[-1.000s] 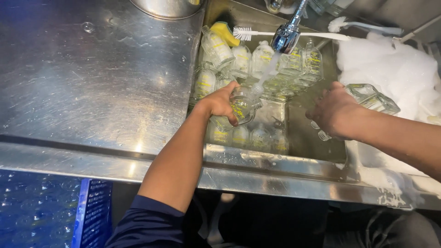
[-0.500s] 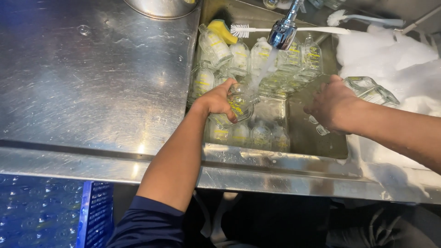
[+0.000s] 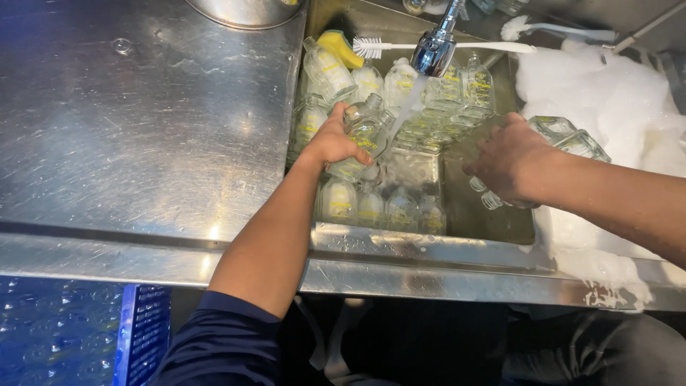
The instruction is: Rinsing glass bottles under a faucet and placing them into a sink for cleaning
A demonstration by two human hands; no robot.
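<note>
Left hand (image 3: 334, 141) grips a wet glass bottle (image 3: 363, 136) under the faucet (image 3: 434, 51) at 12 o'clock; right hand (image 3: 511, 161) holds another bottle (image 3: 487, 196). Soapy glass could slip and crack.

— What lies along the top of the frame?
— A steel bowl (image 3: 246, 11) at the upper edge, on the steel counter (image 3: 143, 129) filling the left. To its right, a yellow sponge (image 3: 339, 46) and a white bottle brush (image 3: 443, 47) lie across the sink's far side.
— And lower down?
— White foam (image 3: 607, 93) heaps at right; a blue crate (image 3: 143, 332) shows at the lower left.
</note>
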